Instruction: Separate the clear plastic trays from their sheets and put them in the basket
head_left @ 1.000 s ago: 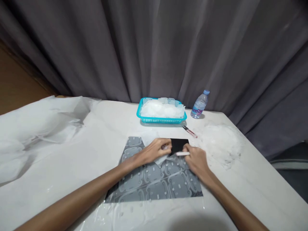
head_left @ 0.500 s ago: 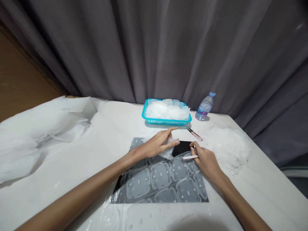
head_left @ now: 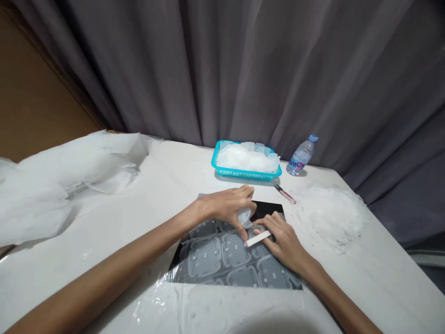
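A clear plastic sheet with moulded rounded-square shapes (head_left: 204, 256) lies over a black board (head_left: 268, 209) on the white table. My left hand (head_left: 231, 207) is curled around a crumpled translucent plastic piece (head_left: 244, 216) above the sheet's far part. Close by, my right hand (head_left: 283, 239) has a slim white stick-like tool (head_left: 257, 238) between its fingers, the reddish end pointing left near my left thumb. The right forefinger and thumb reach to the sheet by the plastic piece; whether they pinch its edge I cannot tell.
Behind the hands stands a turquoise basket (head_left: 248, 175) heaped with translucent white pieces (head_left: 246, 157). Pink-handled snips (head_left: 285, 194) and a water bottle (head_left: 301, 156) are right of it. A pile of clear scraps (head_left: 332, 215) lies right; white plastic bags (head_left: 69, 176) lie left.
My left hand has gone from spread fingers to curled around the plastic piece. My right hand has moved left and nearer, and the white tool now tilts down leftward. The view has shifted slightly.
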Demonstrator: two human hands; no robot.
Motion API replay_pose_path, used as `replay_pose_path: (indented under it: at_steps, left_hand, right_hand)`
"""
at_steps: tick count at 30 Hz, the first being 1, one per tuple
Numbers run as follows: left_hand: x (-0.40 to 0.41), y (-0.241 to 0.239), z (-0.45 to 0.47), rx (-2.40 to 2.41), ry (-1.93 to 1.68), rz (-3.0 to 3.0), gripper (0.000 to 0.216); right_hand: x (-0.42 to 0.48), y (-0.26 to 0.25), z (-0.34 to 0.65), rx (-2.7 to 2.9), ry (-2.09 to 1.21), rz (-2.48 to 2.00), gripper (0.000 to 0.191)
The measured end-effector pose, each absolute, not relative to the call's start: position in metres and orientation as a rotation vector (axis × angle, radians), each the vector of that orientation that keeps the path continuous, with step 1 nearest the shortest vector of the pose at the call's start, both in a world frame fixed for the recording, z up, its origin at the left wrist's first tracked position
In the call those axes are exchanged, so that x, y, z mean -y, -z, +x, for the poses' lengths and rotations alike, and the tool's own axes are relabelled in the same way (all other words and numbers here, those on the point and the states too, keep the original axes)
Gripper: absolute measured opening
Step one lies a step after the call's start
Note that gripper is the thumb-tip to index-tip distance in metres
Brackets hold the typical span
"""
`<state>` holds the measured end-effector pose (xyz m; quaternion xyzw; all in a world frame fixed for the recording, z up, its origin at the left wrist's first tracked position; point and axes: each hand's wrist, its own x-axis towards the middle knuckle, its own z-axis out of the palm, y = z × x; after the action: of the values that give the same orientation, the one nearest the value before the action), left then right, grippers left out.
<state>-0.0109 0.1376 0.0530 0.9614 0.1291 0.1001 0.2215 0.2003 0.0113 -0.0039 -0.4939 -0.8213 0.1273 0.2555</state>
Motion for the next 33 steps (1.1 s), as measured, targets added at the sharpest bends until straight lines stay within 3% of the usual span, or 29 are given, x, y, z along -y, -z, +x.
replay_pose_path:
  at_steps: [3,6,16,26,33]
  left_hand:
    - [-0.137,-0.053,-0.011,-0.327,-0.259,2.548,0.024]
    - [-0.138,-0.054,-0.011,-0.317,-0.198,2.492,0.013]
    - [-0.148,-0.060,-0.028,-0.572,-0.074,2.451,0.007]
    - [-0.155,-0.063,-0.032,-0.585,0.071,2.350,0.035]
    - [-0.149,-0.056,-0.021,-0.300,-0.010,2.289,0.017]
  right_hand:
    - [-0.012,0.007,0.201,2.200,-0.376,-1.337,0.016]
    - [-0.013,0.007,0.202,2.202,-0.376,-1.332,0.016]
    - [-0.009,0.008,0.202,2.140,-0.270,-1.490,0.016]
    - [-0.011,0.011,0.201,2.207,-0.181,-1.447,0.013]
    - [-0.009,0.007,0.197,2.176,-0.209,-1.384,0.014]
